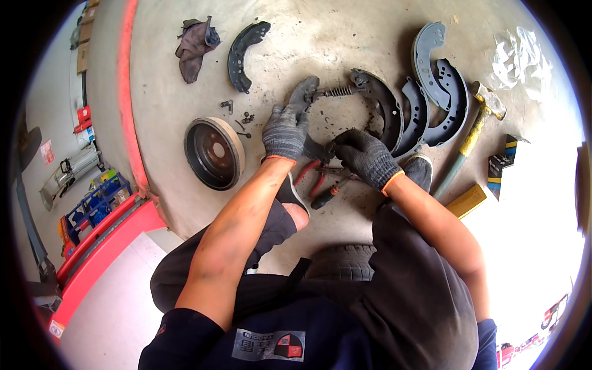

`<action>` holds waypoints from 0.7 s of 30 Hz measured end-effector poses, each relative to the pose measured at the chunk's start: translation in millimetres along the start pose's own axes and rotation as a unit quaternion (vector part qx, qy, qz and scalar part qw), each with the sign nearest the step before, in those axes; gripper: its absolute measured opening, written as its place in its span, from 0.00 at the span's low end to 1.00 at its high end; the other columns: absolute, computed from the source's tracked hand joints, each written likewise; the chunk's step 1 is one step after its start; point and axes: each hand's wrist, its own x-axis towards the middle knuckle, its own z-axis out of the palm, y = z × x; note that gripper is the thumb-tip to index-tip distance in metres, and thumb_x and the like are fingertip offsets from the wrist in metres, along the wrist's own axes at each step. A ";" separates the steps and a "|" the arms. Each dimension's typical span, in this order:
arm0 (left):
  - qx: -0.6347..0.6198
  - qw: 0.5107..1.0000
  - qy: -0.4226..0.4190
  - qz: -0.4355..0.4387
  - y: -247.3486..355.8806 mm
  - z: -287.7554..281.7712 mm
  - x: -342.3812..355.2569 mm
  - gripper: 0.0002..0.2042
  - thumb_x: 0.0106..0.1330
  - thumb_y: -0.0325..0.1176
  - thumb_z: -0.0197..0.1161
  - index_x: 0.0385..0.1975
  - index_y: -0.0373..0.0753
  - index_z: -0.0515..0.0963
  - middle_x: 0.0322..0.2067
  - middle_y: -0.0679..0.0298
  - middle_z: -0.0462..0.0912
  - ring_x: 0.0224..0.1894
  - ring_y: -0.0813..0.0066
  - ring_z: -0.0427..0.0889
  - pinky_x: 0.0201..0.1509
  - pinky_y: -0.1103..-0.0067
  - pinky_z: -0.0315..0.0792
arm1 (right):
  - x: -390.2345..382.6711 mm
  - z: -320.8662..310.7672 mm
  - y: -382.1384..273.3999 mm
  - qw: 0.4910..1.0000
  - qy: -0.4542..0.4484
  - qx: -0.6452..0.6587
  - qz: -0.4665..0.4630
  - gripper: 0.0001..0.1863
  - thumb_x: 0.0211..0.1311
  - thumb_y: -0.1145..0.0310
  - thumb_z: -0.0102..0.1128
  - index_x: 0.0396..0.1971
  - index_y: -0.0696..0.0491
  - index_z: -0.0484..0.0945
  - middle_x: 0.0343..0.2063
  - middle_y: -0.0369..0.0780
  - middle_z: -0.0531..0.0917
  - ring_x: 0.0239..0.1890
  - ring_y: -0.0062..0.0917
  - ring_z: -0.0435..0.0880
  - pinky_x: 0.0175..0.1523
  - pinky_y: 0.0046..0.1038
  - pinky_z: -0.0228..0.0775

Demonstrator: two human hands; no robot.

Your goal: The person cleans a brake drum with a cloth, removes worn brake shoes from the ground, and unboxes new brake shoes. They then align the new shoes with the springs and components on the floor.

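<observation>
My left hand, in a grey knit glove, is closed round a curved brake shoe. A coil spring and adjuster rod link its far end to a second brake shoe on the right. My right hand, also gloved, has its fingers drawn together at the near ends of this pair; what they pinch is hidden. Just below lie red-handled pliers and a screwdriver with a dark and orange handle.
At left stand a brake drum, small hardware, a loose brake shoe and a rag. Several other shoes lie at right, near a hammer, small boxes and transparent plastic wrap. A tyre is beneath me.
</observation>
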 end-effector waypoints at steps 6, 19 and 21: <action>0.012 0.994 0.074 0.077 7.0 30.7 17.4 0.26 0.55 0.31 0.65 0.58 0.51 0.74 0.50 0.59 0.80 0.44 0.54 0.82 0.50 0.64 0.77 | -6.1 -7.7 -9.6 0.999 0.026 0.003 -0.024 0.19 0.62 0.58 0.59 0.45 0.57 0.81 0.43 0.52 0.84 0.48 0.45 0.83 0.54 0.39 0.73; -0.178 0.983 -0.051 0.006 17.2 25.3 21.3 0.36 0.54 0.15 0.53 0.68 0.42 0.65 0.62 0.63 0.76 0.64 0.72 0.75 0.67 0.78 0.68 | -9.7 -15.0 -4.7 0.997 0.058 -0.022 -0.038 0.18 0.62 0.63 0.60 0.48 0.58 0.80 0.40 0.48 0.85 0.42 0.35 0.84 0.50 0.33 0.75; -0.239 0.969 -0.057 -0.002 21.0 25.7 23.1 0.36 0.53 0.13 0.53 0.68 0.40 0.65 0.63 0.61 0.75 0.64 0.70 0.75 0.68 0.77 0.67 | -10.3 -16.7 -6.1 0.998 0.058 -0.006 -0.027 0.19 0.62 0.61 0.60 0.47 0.58 0.81 0.44 0.52 0.85 0.50 0.44 0.83 0.56 0.37 0.73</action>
